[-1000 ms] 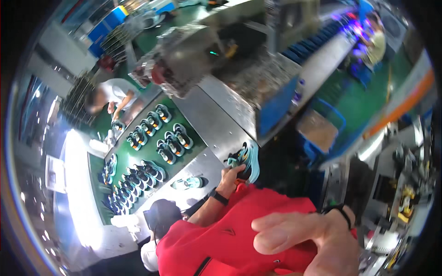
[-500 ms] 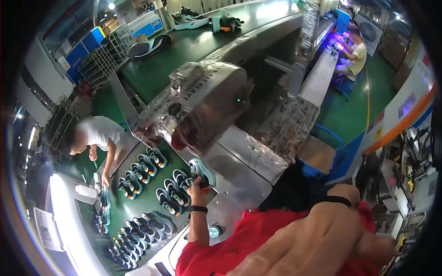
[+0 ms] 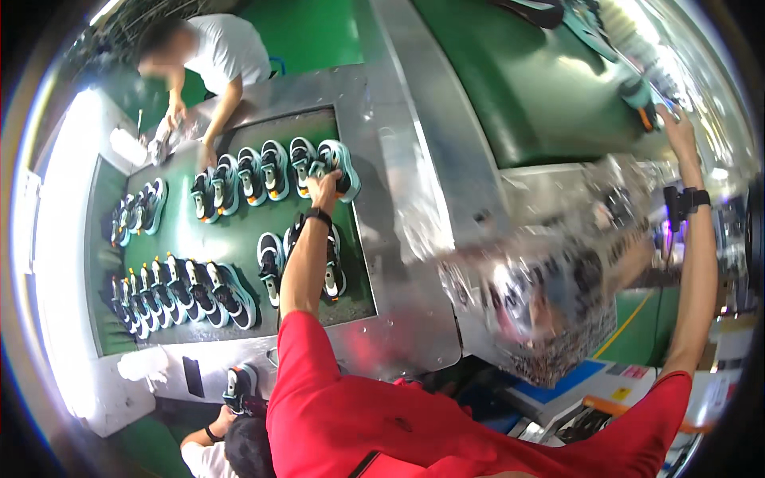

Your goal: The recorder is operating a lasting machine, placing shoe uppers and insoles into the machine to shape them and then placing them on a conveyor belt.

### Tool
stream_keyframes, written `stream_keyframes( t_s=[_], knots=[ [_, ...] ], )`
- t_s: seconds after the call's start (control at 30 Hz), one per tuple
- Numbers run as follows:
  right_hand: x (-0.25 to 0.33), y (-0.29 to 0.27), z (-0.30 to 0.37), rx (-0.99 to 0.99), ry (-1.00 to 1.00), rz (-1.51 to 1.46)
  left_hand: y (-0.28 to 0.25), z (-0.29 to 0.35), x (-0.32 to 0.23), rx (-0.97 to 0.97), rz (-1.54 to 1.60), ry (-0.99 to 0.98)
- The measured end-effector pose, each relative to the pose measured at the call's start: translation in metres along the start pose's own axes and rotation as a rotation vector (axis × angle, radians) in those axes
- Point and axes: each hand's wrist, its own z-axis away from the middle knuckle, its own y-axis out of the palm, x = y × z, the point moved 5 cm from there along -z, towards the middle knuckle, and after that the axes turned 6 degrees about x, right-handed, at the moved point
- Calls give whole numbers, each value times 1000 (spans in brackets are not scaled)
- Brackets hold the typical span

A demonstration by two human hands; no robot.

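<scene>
At the right end of the farther row on the green-topped table, my left hand (image 3: 323,188) is closed around a black sneaker (image 3: 344,169) with a pale teal sole. Another black-and-white sneaker (image 3: 303,163) stands right beside it. My right arm stretches out to the far right, over the green conveyor belt (image 3: 526,103). There my right hand (image 3: 679,134) has its fingers extended at a teal and black sneaker (image 3: 636,94) with an orange patch. Whether those fingers touch it is hard to make out.
More sneakers stand in rows (image 3: 179,291) on the table; my left forearm partly covers a nearer row (image 3: 271,267). Across the table a person in white (image 3: 227,52) reaches in. Another person (image 3: 251,446) holds a sneaker by the near edge. A plastic-wrapped machine (image 3: 542,295) stands between table and belt.
My view has turned and lowered toward the table. The right hand has gone from close before me out to the belt. My left hand has moved from the nearer row to the farther one.
</scene>
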Motion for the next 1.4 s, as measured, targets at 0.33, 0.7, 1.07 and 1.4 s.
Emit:
stream_keyframes(
  t_s=[0.33,0.7,1.07,1.4],
  knots=[
    [20,92,-119,490,-138,-177,-7,33,33,159,-160,336],
    [101,-27,26,223,-148,-446,83,415,100,1095,98,-267],
    [74,-239,411,-589,-317,-163,253,631,-204,1625,234,754],
    [-136,-256,781,-639,620,-632,324,893,-15,2069,158,-282]
  ],
)
